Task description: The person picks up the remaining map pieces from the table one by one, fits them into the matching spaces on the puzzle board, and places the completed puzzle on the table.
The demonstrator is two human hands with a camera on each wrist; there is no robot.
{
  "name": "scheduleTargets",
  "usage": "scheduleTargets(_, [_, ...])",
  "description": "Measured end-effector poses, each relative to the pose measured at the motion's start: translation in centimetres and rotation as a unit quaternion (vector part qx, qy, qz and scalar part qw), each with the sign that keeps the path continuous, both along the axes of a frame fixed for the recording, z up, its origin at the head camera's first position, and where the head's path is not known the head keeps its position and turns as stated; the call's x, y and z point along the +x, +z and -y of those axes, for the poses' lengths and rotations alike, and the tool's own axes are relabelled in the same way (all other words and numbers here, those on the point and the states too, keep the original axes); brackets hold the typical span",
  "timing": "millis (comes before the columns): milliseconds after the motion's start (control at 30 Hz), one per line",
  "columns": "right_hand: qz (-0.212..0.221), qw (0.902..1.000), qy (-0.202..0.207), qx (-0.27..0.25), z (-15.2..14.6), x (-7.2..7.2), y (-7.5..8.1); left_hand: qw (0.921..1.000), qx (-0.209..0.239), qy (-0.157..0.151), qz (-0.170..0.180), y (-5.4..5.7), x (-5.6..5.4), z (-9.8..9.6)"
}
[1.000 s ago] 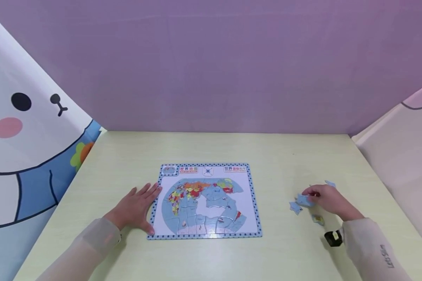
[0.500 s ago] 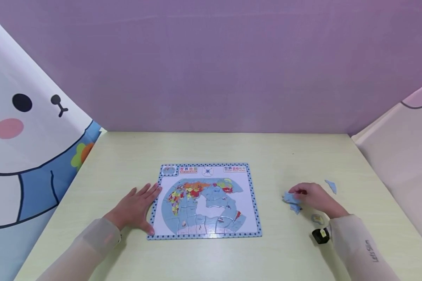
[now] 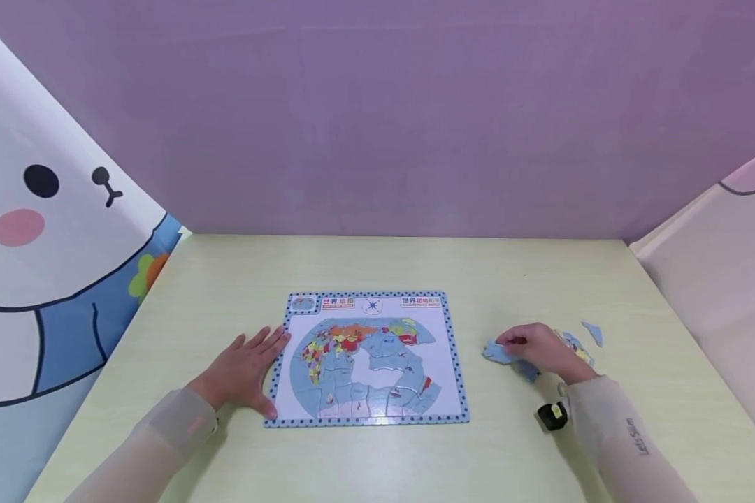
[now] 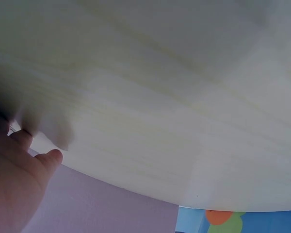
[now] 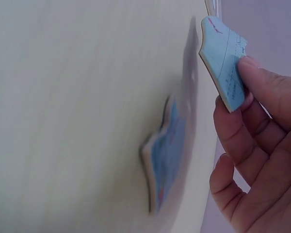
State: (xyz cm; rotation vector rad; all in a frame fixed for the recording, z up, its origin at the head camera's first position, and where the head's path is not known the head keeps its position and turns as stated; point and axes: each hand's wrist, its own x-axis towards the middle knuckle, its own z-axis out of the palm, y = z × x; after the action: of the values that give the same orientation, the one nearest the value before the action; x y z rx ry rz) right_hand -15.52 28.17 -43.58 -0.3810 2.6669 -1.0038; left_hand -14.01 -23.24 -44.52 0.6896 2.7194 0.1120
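My right hand pinches a light blue puzzle piece between thumb and fingers, above the table right of the puzzle board. Below it, another blue puzzle piece lies on the table, partly covered by the hand in the head view. The world map puzzle board has a dotted blue border, with several pieces fitted and a white gap in the map's middle. With fingers spread, my left hand rests at the board's left edge; the left wrist view catches only some of its fingers.
Behind the right hand lie a blue puzzle piece and a multicoloured piece, partly hidden by the hand. A small black wrist camera sits at the right cuff. A purple backdrop closes off the table's far edge.
My right hand has moved left toward the board, carrying the pinched puzzle piece away from the loose ones. The left hand and the board have stayed in place.
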Motion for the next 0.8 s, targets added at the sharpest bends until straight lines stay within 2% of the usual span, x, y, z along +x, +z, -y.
scheduleTargets(333, [0.01,0.9998,0.011,-0.016,1.8,-0.8,-0.3,1.0,0.001,-0.004,-0.009,0.1,0.1,0.0])
scheduleTargets(800, [0.043,0.9982,0.026,-0.032,5.1,-2.1,0.1,1.0,-0.007,0.0,0.002,0.1,-0.1,-0.1])
